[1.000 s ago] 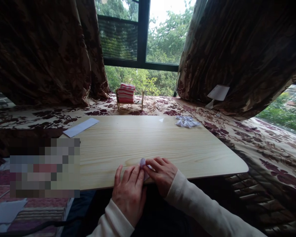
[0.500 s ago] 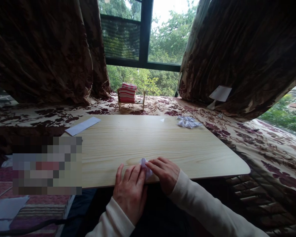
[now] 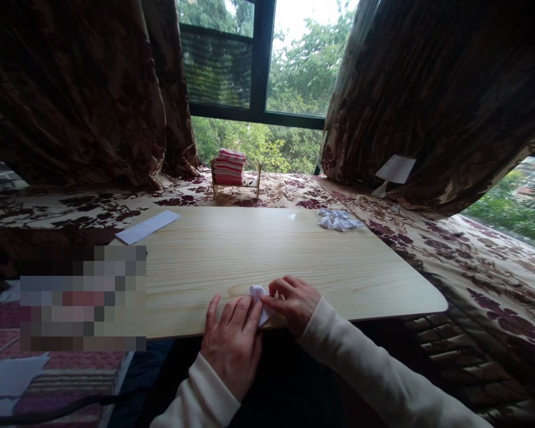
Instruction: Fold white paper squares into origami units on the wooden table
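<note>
A small piece of folded white paper lies at the front edge of the pale wooden table, between my two hands. My left hand rests palm down from the left, holding the paper against the tabletop with its index fingertip. Its little finger is spread to the side, and the thumb is partly hidden beneath. From the right, my right hand pinches the paper with bent fingers. The paper's upper end curls up beyond the fingertips. My hands cover much of its shape.
A long white paper strip lies at the table's far left. Folded white paper pieces are heaped far right, near a small white scrap. Behind stand a rack with pink-striped cloths and a white lamp. A blurred patch covers the left.
The right fingers have bent into a tighter pinch and shifted slightly. The paper's upper end now stands up and curls more. My left hand stays almost in place.
</note>
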`<state>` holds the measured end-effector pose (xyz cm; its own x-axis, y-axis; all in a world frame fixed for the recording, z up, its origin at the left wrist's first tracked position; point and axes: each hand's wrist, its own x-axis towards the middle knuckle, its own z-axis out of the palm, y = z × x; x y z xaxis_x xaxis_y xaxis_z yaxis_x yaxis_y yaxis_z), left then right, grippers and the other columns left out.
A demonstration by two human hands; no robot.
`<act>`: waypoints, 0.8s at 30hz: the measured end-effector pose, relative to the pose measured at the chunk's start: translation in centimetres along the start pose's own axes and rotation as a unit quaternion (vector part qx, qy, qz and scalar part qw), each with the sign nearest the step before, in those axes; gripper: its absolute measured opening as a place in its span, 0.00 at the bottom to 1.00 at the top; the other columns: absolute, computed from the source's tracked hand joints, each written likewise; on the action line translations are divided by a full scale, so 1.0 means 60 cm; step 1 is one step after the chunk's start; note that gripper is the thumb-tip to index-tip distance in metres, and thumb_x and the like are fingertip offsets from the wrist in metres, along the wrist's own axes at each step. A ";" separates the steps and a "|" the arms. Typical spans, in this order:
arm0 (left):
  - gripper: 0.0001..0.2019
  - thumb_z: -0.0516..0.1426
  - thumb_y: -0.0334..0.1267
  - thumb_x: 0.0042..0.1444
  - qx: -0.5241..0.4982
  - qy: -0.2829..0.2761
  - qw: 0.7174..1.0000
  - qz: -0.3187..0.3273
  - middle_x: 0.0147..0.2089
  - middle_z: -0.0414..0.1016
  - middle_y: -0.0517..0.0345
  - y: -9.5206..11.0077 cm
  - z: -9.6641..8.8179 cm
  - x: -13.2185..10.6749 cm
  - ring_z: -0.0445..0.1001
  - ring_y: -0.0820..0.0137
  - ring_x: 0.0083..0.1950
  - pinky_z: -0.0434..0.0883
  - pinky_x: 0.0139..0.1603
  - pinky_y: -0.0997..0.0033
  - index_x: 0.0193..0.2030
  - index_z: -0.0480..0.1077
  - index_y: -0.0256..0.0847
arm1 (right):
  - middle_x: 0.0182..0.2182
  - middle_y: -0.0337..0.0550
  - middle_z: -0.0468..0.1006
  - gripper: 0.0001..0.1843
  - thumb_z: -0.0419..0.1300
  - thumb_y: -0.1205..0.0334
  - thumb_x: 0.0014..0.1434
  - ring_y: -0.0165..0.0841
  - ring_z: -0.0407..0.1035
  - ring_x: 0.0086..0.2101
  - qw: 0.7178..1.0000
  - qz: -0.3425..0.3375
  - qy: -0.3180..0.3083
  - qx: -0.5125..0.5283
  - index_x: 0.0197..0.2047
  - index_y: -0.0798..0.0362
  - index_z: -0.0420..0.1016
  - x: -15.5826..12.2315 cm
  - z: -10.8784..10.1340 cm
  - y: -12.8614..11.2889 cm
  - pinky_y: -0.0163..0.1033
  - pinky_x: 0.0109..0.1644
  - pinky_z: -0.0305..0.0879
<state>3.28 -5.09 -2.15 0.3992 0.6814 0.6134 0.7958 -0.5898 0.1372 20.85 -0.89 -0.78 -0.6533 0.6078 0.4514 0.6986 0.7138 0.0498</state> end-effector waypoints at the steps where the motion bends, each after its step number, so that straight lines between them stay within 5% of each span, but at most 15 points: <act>1: 0.18 0.47 0.36 0.54 0.000 0.000 1.000 0.000 0.48 0.70 0.48 0.000 0.001 0.000 0.64 0.60 0.49 0.47 0.58 0.46 0.50 0.67 0.39 | 0.33 0.42 0.70 0.12 0.57 0.65 0.53 0.31 0.59 0.31 1.000 0.000 -0.002 -0.004 0.42 0.47 0.72 -0.001 -0.001 0.000 0.36 0.32 0.54; 11: 0.17 0.47 0.35 0.54 -0.004 0.000 1.000 -0.003 0.48 0.70 0.50 -0.001 0.000 0.001 0.64 0.60 0.50 0.48 0.57 0.46 0.50 0.67 0.40 | 0.34 0.42 0.70 0.15 0.56 0.68 0.52 0.33 0.59 0.33 0.999 0.048 -0.016 -0.018 0.43 0.46 0.71 -0.008 -0.011 -0.004 0.37 0.34 0.54; 18: 0.17 0.47 0.34 0.54 -0.004 0.005 1.000 0.012 0.48 0.70 0.49 0.000 -0.001 -0.001 0.64 0.60 0.50 0.49 0.57 0.47 0.49 0.67 0.38 | 0.32 0.42 0.69 0.17 0.51 0.72 0.52 0.31 0.58 0.31 0.997 0.022 0.059 0.053 0.43 0.48 0.71 -0.022 -0.015 -0.009 0.36 0.34 0.55; 24: 0.17 0.47 0.32 0.54 -0.008 0.008 1.000 0.008 0.48 0.70 0.49 -0.001 0.002 0.000 0.64 0.60 0.50 0.50 0.57 0.48 0.50 0.67 0.37 | 0.32 0.43 0.68 0.16 0.54 0.70 0.49 0.32 0.58 0.32 0.999 0.045 0.009 0.024 0.42 0.49 0.72 -0.016 -0.015 -0.019 0.38 0.36 0.55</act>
<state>3.27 -4.99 -2.21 0.4047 0.6648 0.6279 0.7820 -0.6076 0.1393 20.97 -2.59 -0.49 -0.5834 0.6639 0.4679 0.7389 0.6729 -0.0336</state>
